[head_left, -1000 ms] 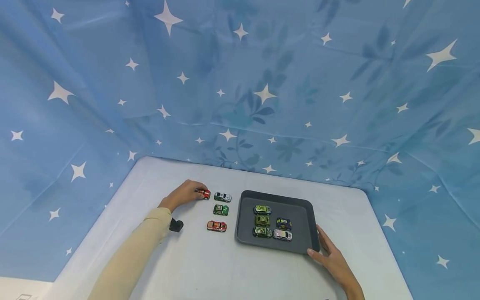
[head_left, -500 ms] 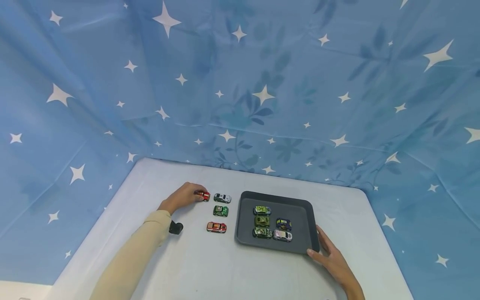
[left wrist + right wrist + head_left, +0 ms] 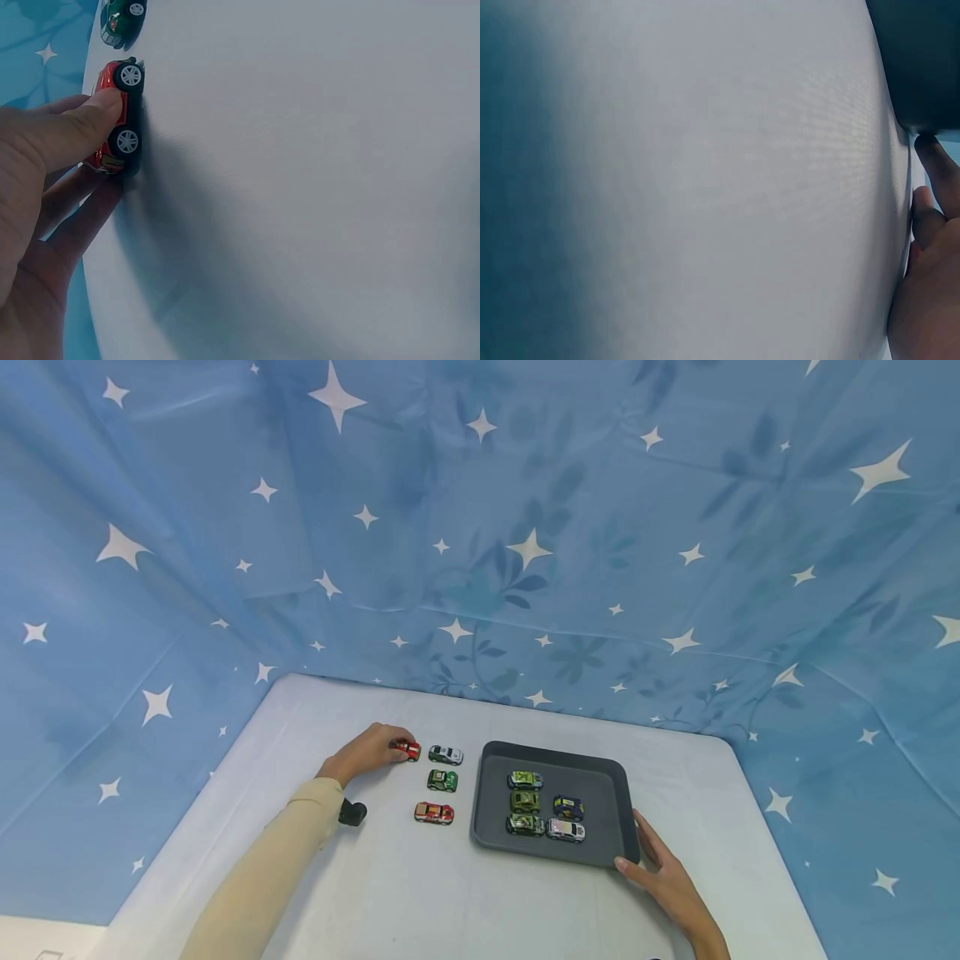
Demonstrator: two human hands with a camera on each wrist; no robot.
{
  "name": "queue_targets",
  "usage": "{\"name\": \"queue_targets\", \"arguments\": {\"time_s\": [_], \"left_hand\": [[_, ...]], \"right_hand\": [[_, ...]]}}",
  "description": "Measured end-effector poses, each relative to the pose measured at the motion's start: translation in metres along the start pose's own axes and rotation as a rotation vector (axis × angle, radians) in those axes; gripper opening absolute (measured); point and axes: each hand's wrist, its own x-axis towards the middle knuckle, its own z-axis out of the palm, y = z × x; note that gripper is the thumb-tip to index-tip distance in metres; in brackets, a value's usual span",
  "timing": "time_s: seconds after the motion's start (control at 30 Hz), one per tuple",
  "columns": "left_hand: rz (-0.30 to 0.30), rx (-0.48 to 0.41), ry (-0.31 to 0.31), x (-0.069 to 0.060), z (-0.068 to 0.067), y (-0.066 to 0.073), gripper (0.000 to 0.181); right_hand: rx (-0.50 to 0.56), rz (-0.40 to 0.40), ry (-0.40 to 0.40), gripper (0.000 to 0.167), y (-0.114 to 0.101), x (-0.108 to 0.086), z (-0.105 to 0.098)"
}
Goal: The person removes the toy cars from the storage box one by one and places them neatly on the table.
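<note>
My left hand [image 3: 369, 750] is at the far left part of the table, pinching a small red toy car [image 3: 410, 750] between thumb and fingers. The left wrist view has the thumb against the side of that red car [image 3: 129, 76], its wheels near the white cloth. Close by stand a white toy car [image 3: 446, 755], a green toy car [image 3: 442, 780] and a red-orange toy car [image 3: 434, 812]. My right hand [image 3: 670, 885] touches the near right corner of a dark grey tray [image 3: 603, 781], thumb and fingers fairly straight. In the right wrist view, only part of this hand shows.
Several toy cars sit in the tray: a lime one [image 3: 524, 780], green camouflage ones [image 3: 525, 824], a dark blue one [image 3: 568, 807] and a white-pink one [image 3: 566, 831]. A blue star-patterned curtain [image 3: 480, 568] borders the white table [image 3: 420, 893]. A black device [image 3: 352, 812] is at my left wrist.
</note>
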Motion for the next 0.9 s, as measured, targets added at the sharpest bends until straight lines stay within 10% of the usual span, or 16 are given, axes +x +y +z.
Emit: {"name": "queue_targets", "arguments": {"time_s": [0.57,0.9], "left_hand": [[-0.075,-0.099,0.026,-0.002,-0.013,0.006,0.089],[-0.052,-0.125,0.034,0.009,-0.013,0.021,0.083]], "right_hand": [[0.004,-0.002,0.003,0.103,0.003,-0.001,-0.002],[0.011,0.003,-0.005,0.102,0.000,0.000,-0.001]]}}
